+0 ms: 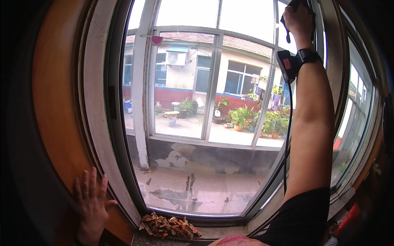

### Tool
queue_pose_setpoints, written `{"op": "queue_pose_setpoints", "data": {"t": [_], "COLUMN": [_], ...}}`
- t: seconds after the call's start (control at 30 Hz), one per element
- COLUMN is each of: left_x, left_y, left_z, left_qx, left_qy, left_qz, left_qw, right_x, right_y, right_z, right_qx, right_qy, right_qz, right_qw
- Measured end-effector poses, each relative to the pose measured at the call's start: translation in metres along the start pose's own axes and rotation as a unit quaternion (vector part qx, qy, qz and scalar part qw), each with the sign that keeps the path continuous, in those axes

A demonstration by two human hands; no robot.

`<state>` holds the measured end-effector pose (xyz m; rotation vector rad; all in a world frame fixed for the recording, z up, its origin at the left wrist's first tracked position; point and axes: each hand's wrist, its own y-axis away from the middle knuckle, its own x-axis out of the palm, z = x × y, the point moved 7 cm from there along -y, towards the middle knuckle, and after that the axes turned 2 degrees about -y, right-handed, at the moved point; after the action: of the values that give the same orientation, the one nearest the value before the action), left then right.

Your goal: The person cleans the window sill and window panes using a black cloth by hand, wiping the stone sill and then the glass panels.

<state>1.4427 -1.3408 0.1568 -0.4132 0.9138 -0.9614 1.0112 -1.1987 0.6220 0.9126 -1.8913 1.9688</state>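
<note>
A tall glass window pane [197,184] in a dark frame stands before me. Up at the top right, my right hand [297,20] is closed around a dark cloth [288,35], against the upper right side of the window. That wrist wears a black strap with a black device [287,67], from which a cable runs down. At the lower left, my left hand [92,203] rests with fingers spread on the orange-brown wooden panel [58,101] beside the window frame, holding nothing.
Dry brown leaves [167,226] lie heaped on the sill at the window's foot. A whitish frame post [98,61] rises at left. Another window [354,113] is at right. Through the glass show a courtyard, potted plants [238,118] and hanging laundry.
</note>
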Motion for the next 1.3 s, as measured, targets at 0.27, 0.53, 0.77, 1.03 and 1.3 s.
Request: {"op": "queue_pose_setpoints", "data": {"t": [0.27, 0.53, 0.77, 1.03, 1.3], "left_x": [-0.008, -0.008, -0.013, -0.010, 0.000], "left_y": [0.000, 0.000, -0.001, -0.002, -0.002], "left_z": [0.004, 0.003, 0.004, 0.004, 0.005], "left_qx": [-0.013, -0.008, -0.006, 0.003, 0.009], "left_qy": [-0.004, -0.008, 0.022, 0.011, 0.032], "left_qz": [-0.017, -0.074, -0.075, -0.119, -0.127], "left_qw": [1.000, 0.997, 0.997, 0.993, 0.991], "right_x": [-0.035, -0.113, -0.212, -0.276, -0.160], "right_y": [0.053, 0.178, 0.323, 0.412, 0.251], "right_z": [-0.011, -0.016, 0.002, 0.004, 0.002], "right_qx": [0.093, 0.148, 0.195, 0.205, 0.164], "right_qy": [-0.128, -0.399, -0.389, -0.395, -0.366], "right_qz": [0.033, 0.013, 0.281, 0.306, 0.147], "right_qw": [0.987, 0.905, 0.856, 0.842, 0.904]}}
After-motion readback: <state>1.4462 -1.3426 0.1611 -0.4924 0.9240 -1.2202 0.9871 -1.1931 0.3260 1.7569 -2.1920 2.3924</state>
